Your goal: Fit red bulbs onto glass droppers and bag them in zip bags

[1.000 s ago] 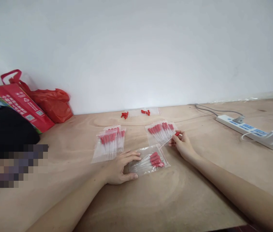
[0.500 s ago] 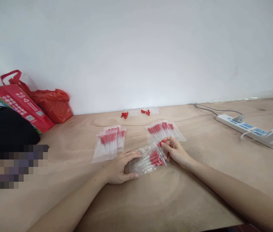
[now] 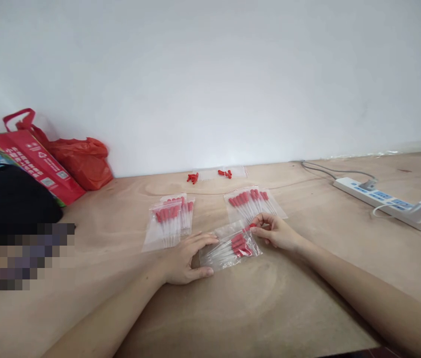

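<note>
A clear zip bag (image 3: 215, 263) lies in front of me, holding several droppers with red rubber bulbs (image 3: 240, 245) and clear stems. My left hand (image 3: 191, 256) rests flat at the bag's left end, thumb and fingers spread apart, fingertips touching the plastic. At the upper right corner of the bag, my right hand (image 3: 272, 229) pinches the red bulb of a dropper (image 3: 252, 226); its stem is hard to make out against the plastic. Beyond the hands lie more bags of red-bulbed droppers, a left group (image 3: 167, 223) and a right group (image 3: 253, 199).
Loose red bulbs (image 3: 193, 178) and a flat clear bag (image 3: 206, 173) lie near the wall. On the right is a white power strip (image 3: 385, 201) with plugs and cables. Red bags (image 3: 79, 161) and a black bag (image 3: 12, 204) fill the left side of the wooden table (image 3: 270, 308).
My right hand has shifted slightly right and down, its lower fingers drawn off the bag's edge, still pinching the red bulb. My left hand has stayed put.
</note>
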